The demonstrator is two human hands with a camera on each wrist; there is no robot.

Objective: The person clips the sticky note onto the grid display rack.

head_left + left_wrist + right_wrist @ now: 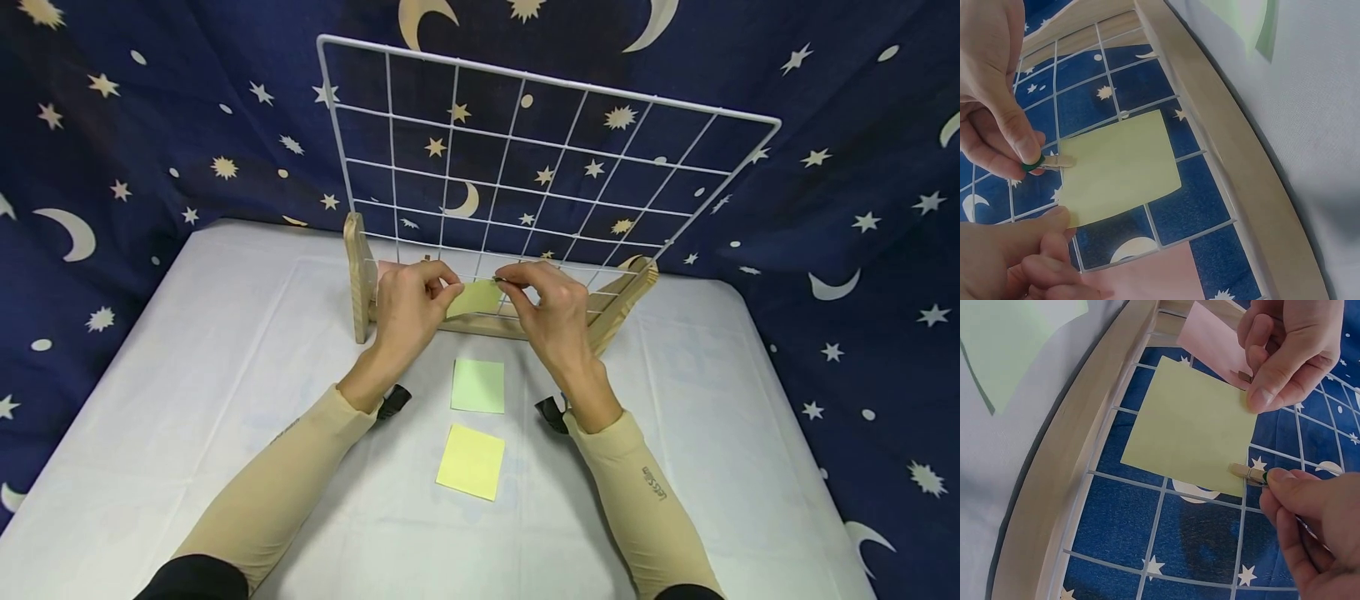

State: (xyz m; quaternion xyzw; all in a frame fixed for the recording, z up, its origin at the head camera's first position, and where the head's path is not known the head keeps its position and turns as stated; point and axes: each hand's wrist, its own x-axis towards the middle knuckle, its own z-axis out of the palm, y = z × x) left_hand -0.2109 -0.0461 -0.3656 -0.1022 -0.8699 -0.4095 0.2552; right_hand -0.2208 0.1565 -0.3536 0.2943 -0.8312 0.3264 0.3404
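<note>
Right hand (551, 312) pinches a small wooden clothespin (1249, 474) by its green-tipped tail, thumb and forefinger pressed together on it; the peg's nose bites the right edge of a yellow-green sticky note (1191, 425) where that edge crosses a wire. Peg's long axis runs level, along the horizontal wire, nose pointing left into the paper, tail toward the right hand. Left hand (408, 308) pinches the note's opposite, left edge between thumb and finger, keeping it flat against the white wire grid (525, 158). So the note lies between the two hands, low on the grid, just above the wooden base rail (1229, 156); whether the peg has caught the wire as well as the paper, cannot tell. A pink note (1213, 340) hangs on the grid just left of the yellow-green one, partly behind the left fingers. Nearer on the white table (225, 350), well apart from the grid, lie a green note (478, 386) and, nearer again, a yellow note (471, 461). Starry blue cloth (112, 125) backs it all.
</note>
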